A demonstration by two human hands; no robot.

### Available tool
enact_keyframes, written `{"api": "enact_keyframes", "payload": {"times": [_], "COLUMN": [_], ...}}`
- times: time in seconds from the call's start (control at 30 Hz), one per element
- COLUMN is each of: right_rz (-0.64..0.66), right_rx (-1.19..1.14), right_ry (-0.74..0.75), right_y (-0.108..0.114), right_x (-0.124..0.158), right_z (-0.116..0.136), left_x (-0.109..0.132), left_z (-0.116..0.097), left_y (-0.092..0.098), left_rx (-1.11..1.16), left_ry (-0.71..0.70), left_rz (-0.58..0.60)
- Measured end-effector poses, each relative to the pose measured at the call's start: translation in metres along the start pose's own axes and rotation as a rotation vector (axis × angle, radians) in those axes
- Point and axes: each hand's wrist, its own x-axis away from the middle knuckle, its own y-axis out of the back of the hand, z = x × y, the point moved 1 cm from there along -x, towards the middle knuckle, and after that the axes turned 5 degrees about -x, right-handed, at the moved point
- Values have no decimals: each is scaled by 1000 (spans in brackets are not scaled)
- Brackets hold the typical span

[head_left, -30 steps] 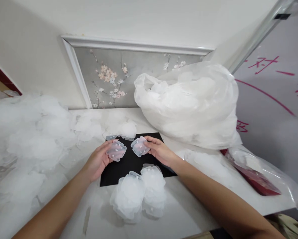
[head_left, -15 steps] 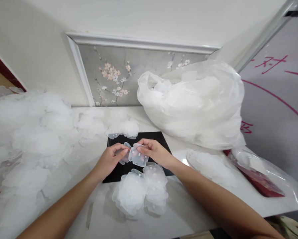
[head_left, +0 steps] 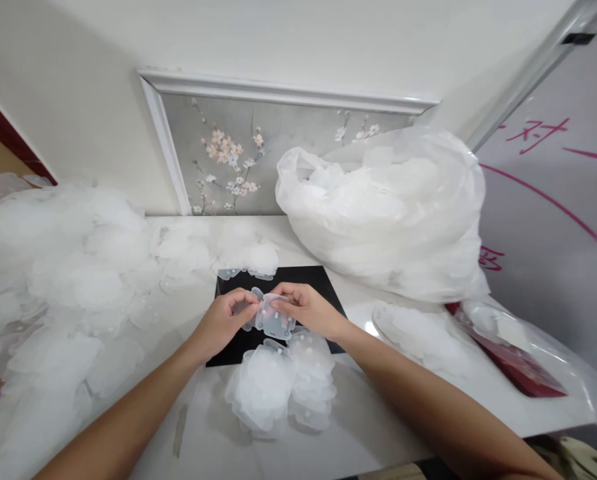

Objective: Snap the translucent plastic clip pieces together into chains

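Over a black mat (head_left: 311, 277), my right hand (head_left: 301, 308) pinches a translucent plastic piece (head_left: 274, 325) dotted with small white spots. My left hand (head_left: 231, 320) has its thumb and forefinger closed at the left edge of that piece, where a second translucent piece (head_left: 251, 300) partly shows behind the fingers. Whether the two pieces are joined I cannot tell. Just in front of my hands lie two heaps of similar pieces, a left heap (head_left: 263, 387) and a right heap (head_left: 311, 383). A few more pieces (head_left: 256, 260) rest at the mat's far edge.
A large pile of translucent pieces (head_left: 68, 280) covers the table's left side. At the back right stands a full, cloudy plastic bag (head_left: 388, 220). Loose pieces (head_left: 423, 340) lie right of my forearm, near a red item (head_left: 518, 363) under clear plastic. A whiteboard (head_left: 548, 187) borders the right.
My fingers have drawn slightly closer together, and the front piece has shifted a little to the left and tilted. The heaps stay where they were.
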Motion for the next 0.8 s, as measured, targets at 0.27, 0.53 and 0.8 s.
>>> {"api": "enact_keyframes", "payload": {"times": [0.27, 0.53, 0.8], "right_rz": [-10, -23, -105], "right_rx": [-6, 7, -26], "right_ry": [-6, 0, 7], "right_y": [1, -2, 12], "right_x": [-1, 0, -1], "right_z": [-2, -1, 1], "left_x": [-1, 0, -5], "left_z": [0, -3, 6], "left_y": [-1, 1, 12], "left_rx": [0, -54, 335], "left_ry": [0, -62, 212], "left_rz": [-15, -72, -211]}}
